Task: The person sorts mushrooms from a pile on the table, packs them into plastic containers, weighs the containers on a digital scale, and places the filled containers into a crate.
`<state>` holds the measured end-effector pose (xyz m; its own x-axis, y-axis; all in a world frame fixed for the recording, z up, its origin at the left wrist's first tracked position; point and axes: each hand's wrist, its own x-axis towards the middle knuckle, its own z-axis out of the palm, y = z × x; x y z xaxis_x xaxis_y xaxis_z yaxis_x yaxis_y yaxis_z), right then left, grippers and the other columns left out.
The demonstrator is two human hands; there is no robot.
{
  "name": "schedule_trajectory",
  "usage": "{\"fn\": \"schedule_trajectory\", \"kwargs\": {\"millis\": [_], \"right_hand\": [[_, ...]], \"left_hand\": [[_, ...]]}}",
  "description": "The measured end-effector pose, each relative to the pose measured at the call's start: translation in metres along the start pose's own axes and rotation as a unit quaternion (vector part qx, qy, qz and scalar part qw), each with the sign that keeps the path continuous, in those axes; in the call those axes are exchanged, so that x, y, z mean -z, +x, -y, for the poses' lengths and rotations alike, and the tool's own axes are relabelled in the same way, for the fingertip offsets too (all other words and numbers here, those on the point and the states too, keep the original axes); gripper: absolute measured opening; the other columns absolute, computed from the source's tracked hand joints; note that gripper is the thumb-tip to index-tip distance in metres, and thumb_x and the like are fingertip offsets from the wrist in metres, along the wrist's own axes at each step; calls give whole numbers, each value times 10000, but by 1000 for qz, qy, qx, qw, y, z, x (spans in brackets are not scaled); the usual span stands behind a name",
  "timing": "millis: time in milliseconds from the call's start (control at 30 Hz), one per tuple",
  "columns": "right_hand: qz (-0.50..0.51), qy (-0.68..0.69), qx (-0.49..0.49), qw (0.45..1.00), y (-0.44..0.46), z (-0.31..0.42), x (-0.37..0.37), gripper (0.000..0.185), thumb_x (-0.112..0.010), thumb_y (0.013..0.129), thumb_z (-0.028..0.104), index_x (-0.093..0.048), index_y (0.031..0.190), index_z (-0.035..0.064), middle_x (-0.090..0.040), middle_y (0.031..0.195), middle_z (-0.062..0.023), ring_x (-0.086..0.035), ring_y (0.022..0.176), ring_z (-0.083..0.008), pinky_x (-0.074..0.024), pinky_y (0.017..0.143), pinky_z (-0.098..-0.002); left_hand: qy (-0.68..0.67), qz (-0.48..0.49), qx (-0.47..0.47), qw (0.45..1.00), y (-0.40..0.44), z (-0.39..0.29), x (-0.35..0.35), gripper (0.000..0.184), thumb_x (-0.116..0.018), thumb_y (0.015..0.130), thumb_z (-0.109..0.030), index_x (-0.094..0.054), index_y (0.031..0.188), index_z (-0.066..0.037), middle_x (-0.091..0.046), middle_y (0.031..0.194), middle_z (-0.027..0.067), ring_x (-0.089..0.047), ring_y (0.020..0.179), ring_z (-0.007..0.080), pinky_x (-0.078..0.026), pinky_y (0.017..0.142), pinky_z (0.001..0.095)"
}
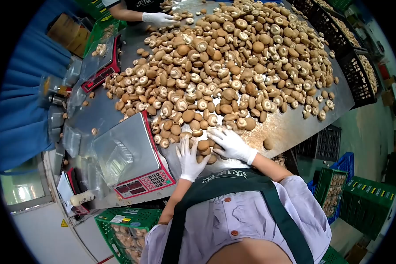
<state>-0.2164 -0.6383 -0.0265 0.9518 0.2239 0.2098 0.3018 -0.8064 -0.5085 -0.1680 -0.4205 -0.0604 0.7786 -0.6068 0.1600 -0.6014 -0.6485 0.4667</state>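
Brown shiitake mushrooms (233,70) with pale stems lie in a large heap over the metal table. Near its front edge, a few loose mushrooms (203,146) sit between my two white-gloved hands. My left hand (189,159) rests on their left side, fingers stretched and apart, with the thumb close to them. From the right, my right hand (232,146) reaches over with extended fingers, its fingertips at the edge of the heap. Neither hand visibly grips a mushroom, though the undersides of the fingers are hidden.
Left of my hands stands a red digital scale (152,180) with a transparent plastic tray (119,158) on its plate. A second scale (102,75) stands farther back. Across the table a co-worker's gloved hand (159,19) touches mushrooms. Black crates (356,72) line the right side; a green crate (119,220) stands below.
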Motion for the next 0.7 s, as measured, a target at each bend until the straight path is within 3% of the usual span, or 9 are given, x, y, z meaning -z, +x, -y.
{"fn": "schedule_trajectory", "kwargs": {"millis": [100,133,200,233,300,333,433,633,700], "right_hand": [[69,-80,-80,991,0,-19,15,569,-590,855,354,-437,1346,110,-397,1419,-113,-471,1177,-338,-476,897,-434],[55,-18,-100,993,6,-25,27,549,-557,881,374,-429,1352,123,-374,1442,-105,-477,1174,-345,-504,861,-438],[29,-32,-102,994,17,-46,27,549,-551,884,372,-424,1352,116,-365,1450,-106,-474,1186,-343,-442,957,-453],[43,-36,-117,992,24,-57,28,541,-551,884,368,-428,1347,116,-367,1450,-105,-468,1197,-339,-416,984,-464],[-24,-155,-47,987,38,-84,30,527,-557,883,343,-432,1349,131,-372,1451,-98,-456,1222,-330,-360,1023,-486],[-19,-135,-61,989,45,-92,40,511,-562,878,334,-448,1342,153,-392,1440,-98,-440,1249,-320,-345,1033,-495],[-14,-281,-177,943,69,-108,73,532,-632,815,386,-512,1269,137,-473,1353,-135,-458,1213,-353,-348,1002,-476],[-140,-312,-206,917,81,-150,92,526,-697,727,415,-586,1160,136,-466,1332,-152,-453,1196,-363,-332,961,-525],[-78,-329,-215,916,77,-138,85,619,-668,749,455,-529,1256,128,-448,1351,-167,-440,1217,-368,-289,1012,-559]], "left_hand": [[67,29,67,995,43,-13,13,842,-633,740,-581,-373,1421,-160,-167,1524,191,-141,1406,372,-93,1059,651],[82,42,72,993,60,-15,19,851,-626,743,-593,-360,1428,-164,-153,1526,195,-139,1397,403,-83,1051,662],[132,27,49,990,88,-10,17,862,-588,744,-651,-353,1432,-189,-132,1533,184,-119,1388,444,-68,1040,685],[158,42,50,985,102,-10,18,858,-590,733,-650,-355,1432,-212,-153,1533,166,-114,1385,456,-72,1047,683],[201,36,46,978,128,-7,26,827,-595,736,-625,-357,1430,-243,-173,1532,142,-135,1381,450,-81,1058,672],[208,36,50,976,141,0,26,818,-604,731,-613,-358,1428,-263,-176,1533,132,-150,1377,448,-87,1061,667],[204,16,45,978,162,14,29,826,-670,691,-559,-346,1418,-336,-233,1503,140,-208,1347,449,-155,1045,672],[145,-21,58,988,154,15,18,806,-695,696,-506,-368,1409,-322,-217,1502,160,-228,1338,444,-172,1058,639],[147,7,55,988,135,11,20,765,-698,712,-456,-389,1397,-316,-193,1504,182,-236,1333,449,-200,1056,624]]}}
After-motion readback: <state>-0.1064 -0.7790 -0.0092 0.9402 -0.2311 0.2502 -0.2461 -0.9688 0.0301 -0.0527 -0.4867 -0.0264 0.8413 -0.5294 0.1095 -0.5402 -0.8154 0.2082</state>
